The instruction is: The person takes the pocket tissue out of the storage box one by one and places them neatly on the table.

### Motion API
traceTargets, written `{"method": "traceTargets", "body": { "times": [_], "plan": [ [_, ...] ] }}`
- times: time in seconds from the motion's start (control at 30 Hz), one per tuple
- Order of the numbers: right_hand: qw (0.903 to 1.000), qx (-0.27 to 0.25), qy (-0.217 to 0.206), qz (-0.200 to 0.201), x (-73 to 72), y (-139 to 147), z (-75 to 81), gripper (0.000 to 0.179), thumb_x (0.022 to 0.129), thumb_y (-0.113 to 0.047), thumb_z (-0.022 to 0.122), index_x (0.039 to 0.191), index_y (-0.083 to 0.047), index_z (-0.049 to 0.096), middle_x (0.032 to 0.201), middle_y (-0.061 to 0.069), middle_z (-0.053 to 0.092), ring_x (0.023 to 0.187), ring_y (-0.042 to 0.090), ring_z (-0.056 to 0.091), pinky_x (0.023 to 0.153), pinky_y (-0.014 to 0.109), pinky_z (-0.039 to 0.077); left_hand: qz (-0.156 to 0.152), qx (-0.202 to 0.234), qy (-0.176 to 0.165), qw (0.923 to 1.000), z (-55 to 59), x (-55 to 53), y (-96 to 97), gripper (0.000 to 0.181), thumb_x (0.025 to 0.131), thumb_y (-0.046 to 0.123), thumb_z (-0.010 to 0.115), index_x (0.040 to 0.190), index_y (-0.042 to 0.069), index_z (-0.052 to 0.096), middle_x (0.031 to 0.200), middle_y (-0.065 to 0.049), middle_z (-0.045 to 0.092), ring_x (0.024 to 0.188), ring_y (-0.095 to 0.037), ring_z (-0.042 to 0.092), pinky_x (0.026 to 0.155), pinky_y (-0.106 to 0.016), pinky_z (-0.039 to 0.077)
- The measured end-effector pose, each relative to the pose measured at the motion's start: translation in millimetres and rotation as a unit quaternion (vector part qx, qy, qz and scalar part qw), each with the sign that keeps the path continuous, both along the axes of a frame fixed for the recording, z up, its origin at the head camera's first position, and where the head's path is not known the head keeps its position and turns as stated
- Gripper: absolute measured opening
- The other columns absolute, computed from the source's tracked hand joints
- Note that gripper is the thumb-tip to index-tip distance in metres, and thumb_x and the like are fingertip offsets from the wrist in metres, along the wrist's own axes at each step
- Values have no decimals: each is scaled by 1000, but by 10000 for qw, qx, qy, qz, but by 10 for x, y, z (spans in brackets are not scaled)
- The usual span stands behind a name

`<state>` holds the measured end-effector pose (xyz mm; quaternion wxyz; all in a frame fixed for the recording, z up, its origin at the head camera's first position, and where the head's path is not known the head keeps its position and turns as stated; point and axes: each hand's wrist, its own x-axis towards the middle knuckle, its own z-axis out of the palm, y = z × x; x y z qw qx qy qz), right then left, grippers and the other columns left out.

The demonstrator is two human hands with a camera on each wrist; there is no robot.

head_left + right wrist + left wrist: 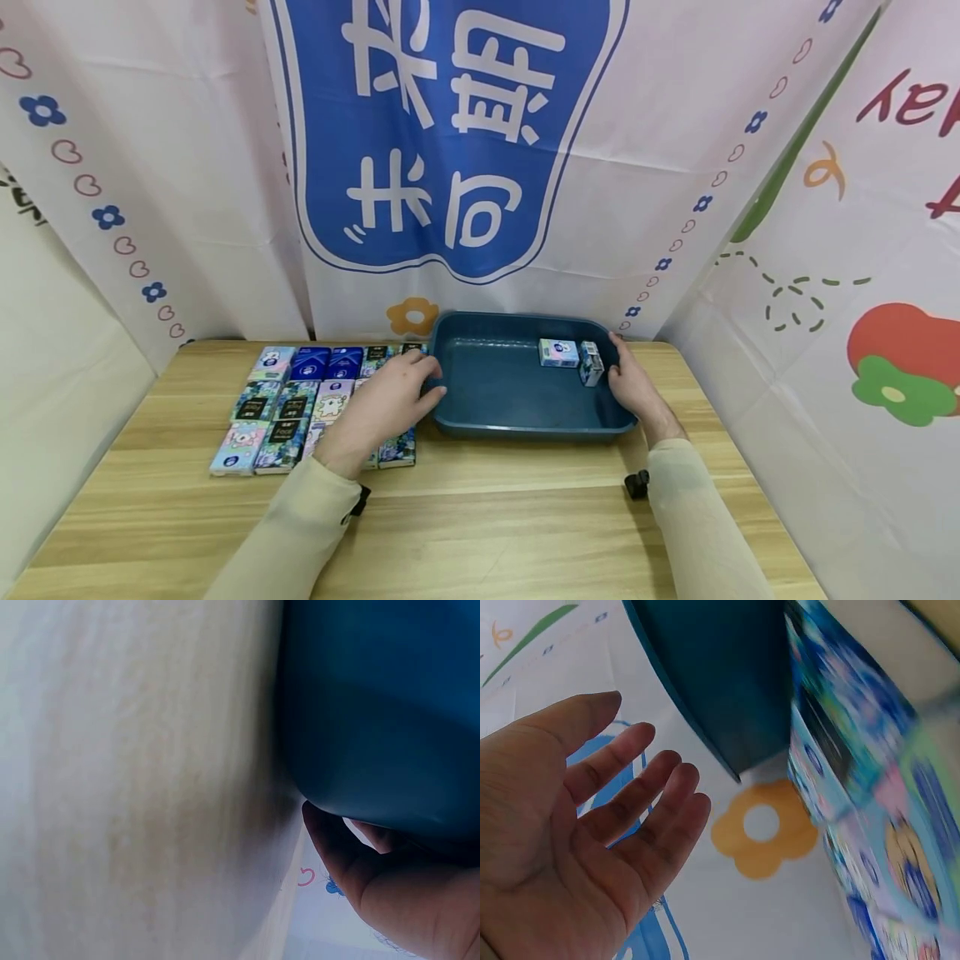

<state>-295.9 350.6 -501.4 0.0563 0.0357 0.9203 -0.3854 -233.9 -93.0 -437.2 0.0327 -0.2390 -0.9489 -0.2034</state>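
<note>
A dark teal plastic tray (495,429) sits on the table, its long side facing me. At its right end my right hand (632,379) grips the rim; in the right wrist view, fingers (334,844) lie against the tray's outer wall (375,750). My left hand (393,404) hovers by the left rim, over the edge of a group of pocket tissue packs (281,446). Its palm, empty with fingers loosely spread, shows in the left wrist view. Inside the tray, two tissue packs are toward the right: a pale one (558,352) and a dark floral one (591,364) on its side.
The tissue packs form rows left of the tray, including dark blue packs (345,363) at the back; my left hand and forearm hide some. A printed curtain (667,100) hangs right behind the wooden table (480,533), with more cloth at both sides.
</note>
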Motion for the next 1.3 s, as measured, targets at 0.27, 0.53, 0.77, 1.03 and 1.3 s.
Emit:
{"method": "traceTargets", "body": {
  "times": [0.27, 0.53, 0.77, 1.03, 1.3],
  "plan": [
    [9999, 123, -27, -17, 28, -35, 28, 74, 120, -1, 33, 189, -8, 7, 196, 31, 7, 183, 53, 12, 150, 69, 16, -177, 71, -19, 9998, 7, -82, 391, 26, 114, 28, 81, 132, 9, 81, 128, -10, 79, 109, -26, 76, 99, -45, 69],
    [10000, 56, -43, -20, 1, -2, 0, 75, 120, -2, 32, 189, -8, 6, 196, 30, 5, 183, 53, 9, 150, 70, 13, -366, 263, 130, 9989, -85, -208, 803, 23, 115, 27, 79, 133, 13, 80, 130, -7, 79, 119, -27, 77, 108, -44, 68],
    [9999, 18, -99, -42, -7, -3, 0, 75, 120, -2, 32, 190, -10, 6, 197, 29, 5, 184, 53, 10, 150, 69, 14, -494, 441, 19, 9978, -154, -294, 1142, 26, 116, 25, 78, 137, 11, 79, 135, -9, 79, 120, -27, 76, 107, -44, 69],
    [10000, 32, -74, -26, -12, 1, 1, 75, 120, -1, 33, 190, -9, 6, 197, 29, 6, 184, 53, 10, 150, 69, 14, -629, 409, -52, 9972, -209, -416, 1478, 29, 118, 29, 74, 143, 13, 77, 138, -8, 77, 115, -24, 75, 106, -40, 68],
    [10000, 77, -26, -20, -7, -8, 12, 75, 119, 0, 34, 189, -7, 8, 196, 30, 8, 183, 53, 12, 150, 69, 15, -827, 275, -66, 9962, -263, -491, 1776, 33, 119, 30, 73, 147, 14, 76, 144, -7, 76, 124, -25, 76, 114, -42, 66]
  ]
}}
